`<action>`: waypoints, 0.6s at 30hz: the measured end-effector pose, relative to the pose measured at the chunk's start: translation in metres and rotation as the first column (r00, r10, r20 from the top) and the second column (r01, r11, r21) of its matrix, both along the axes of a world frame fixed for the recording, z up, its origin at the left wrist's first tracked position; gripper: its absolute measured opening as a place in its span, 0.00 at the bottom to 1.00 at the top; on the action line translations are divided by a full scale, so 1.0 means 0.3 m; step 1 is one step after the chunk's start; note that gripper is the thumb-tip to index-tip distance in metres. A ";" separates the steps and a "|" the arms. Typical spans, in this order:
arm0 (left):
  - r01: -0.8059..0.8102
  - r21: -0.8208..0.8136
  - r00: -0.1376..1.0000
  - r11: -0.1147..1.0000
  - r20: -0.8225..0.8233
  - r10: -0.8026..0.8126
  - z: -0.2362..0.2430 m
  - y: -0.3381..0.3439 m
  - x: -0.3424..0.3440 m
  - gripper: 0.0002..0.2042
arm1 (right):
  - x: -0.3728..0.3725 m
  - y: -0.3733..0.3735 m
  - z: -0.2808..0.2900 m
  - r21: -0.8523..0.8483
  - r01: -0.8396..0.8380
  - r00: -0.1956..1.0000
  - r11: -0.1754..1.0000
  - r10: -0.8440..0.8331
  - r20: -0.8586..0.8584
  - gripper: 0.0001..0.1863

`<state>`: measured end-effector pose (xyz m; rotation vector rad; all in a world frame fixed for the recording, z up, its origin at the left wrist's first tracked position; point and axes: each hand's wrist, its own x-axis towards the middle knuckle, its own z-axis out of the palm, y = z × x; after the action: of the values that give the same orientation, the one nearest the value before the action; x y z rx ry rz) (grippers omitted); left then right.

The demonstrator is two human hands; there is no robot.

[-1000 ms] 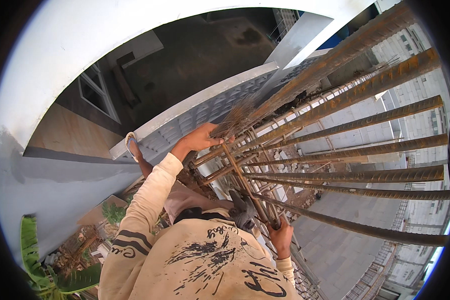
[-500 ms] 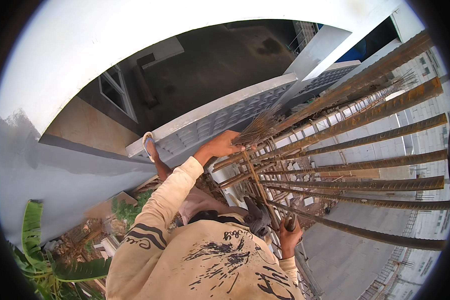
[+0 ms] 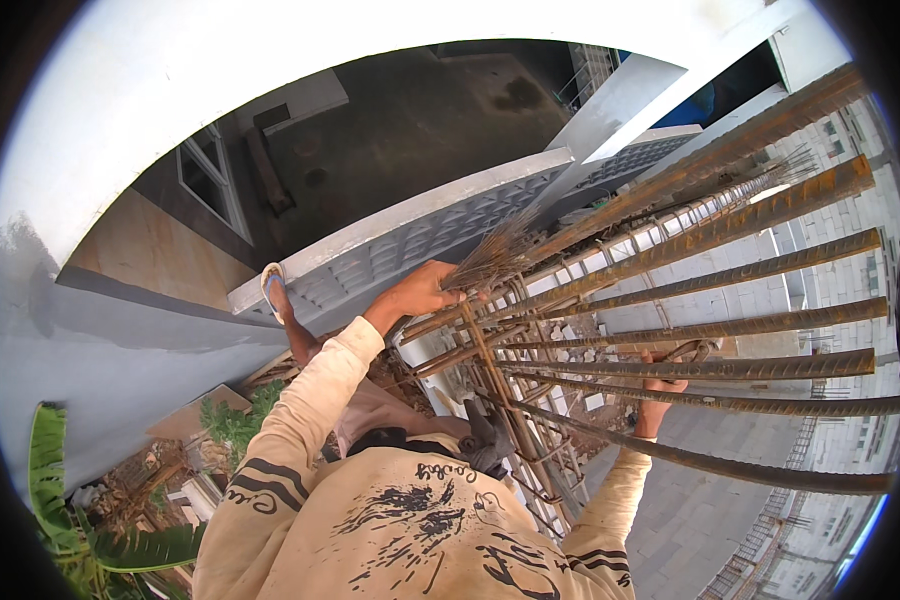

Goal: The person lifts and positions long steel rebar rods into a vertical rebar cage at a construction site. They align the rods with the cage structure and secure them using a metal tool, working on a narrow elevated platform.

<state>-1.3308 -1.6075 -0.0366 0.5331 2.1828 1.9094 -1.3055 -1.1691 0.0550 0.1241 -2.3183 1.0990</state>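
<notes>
My left hand (image 3: 420,293) is closed round the end of a bundle of thin tie wire (image 3: 498,255). Its fingers lie beside the rusty crossbar (image 3: 482,350), where several ribbed steel bars (image 3: 730,225) meet. Farther right, my right hand (image 3: 660,385) is partly hidden behind the bars. It grips a metal tool with curved arms, which looks like pincers (image 3: 692,350). Below the crossbar, the rebar cage (image 3: 535,440) runs down close in front of my body.
A patterned grey parapet (image 3: 400,225) stands on the left, with my sandalled foot (image 3: 273,285) on its edge. A white curved overhang (image 3: 220,90) fills the top. Far below right lies grey paving (image 3: 710,450). Banana leaves (image 3: 55,460) and rubble are at lower left.
My right hand has moved up and away from beside the cage to behind the bars, carrying the tool. My left hand stays on the wire; the whole view has shifted slightly.
</notes>
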 end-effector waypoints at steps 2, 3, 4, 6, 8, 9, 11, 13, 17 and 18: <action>0.003 0.025 1.000 1.000 0.002 -0.003 -0.003 0.001 -0.001 0.13 | -0.104 -0.087 -0.078 -0.402 -0.017 0.933 0.915 0.159 0.322 0.12; 0.000 0.019 1.000 1.000 -0.005 0.000 -0.003 0.000 -0.001 0.13 | -0.159 -0.122 -0.102 -0.045 -0.112 0.867 0.993 0.119 0.483 0.13; 0.004 0.036 0.999 0.999 -0.035 -0.003 -0.005 0.001 -0.002 0.13 | -0.200 -0.139 -0.113 0.271 -0.277 0.797 0.922 0.063 0.601 0.15; -0.044 -0.079 0.999 0.996 -0.015 0.043 -0.010 0.005 -0.002 0.14 | -0.268 -0.175 -0.126 0.541 -0.538 0.772 0.647 0.120 0.624 0.18; -0.048 -0.071 0.999 0.996 -0.012 0.047 -0.016 0.007 -0.001 0.14 | -0.301 -0.191 -0.124 0.573 -0.624 0.717 0.531 0.097 0.690 0.23; -0.049 -0.008 0.999 0.999 -0.007 0.049 -0.019 0.010 -0.001 0.14 | -0.305 -0.193 -0.122 0.564 -0.542 0.798 0.623 0.171 0.578 0.22; -0.036 0.040 0.999 0.999 0.018 0.035 -0.024 0.014 0.010 0.14 | -0.310 -0.195 -0.125 0.266 -0.493 0.831 0.829 0.358 0.425 0.21; -0.023 0.031 1.000 0.999 0.006 0.023 -0.024 0.011 0.004 0.14 | -0.299 -0.205 -0.147 0.248 -0.488 0.716 0.837 0.220 0.663 0.19; -0.033 -0.023 0.999 0.999 -0.024 0.033 -0.026 0.013 0.008 0.14 | -0.233 -0.181 -0.203 0.662 -0.583 0.789 0.471 0.131 0.601 0.16; -0.033 -0.009 0.999 0.999 -0.043 0.033 -0.029 0.015 0.008 0.14 | -0.226 -0.168 -0.211 0.715 -0.523 0.834 0.465 0.104 0.542 0.15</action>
<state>-1.3283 -1.6030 -0.0452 0.5439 2.2397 1.9201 -1.3733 -1.2194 -0.0082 0.8102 -3.1473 -0.0440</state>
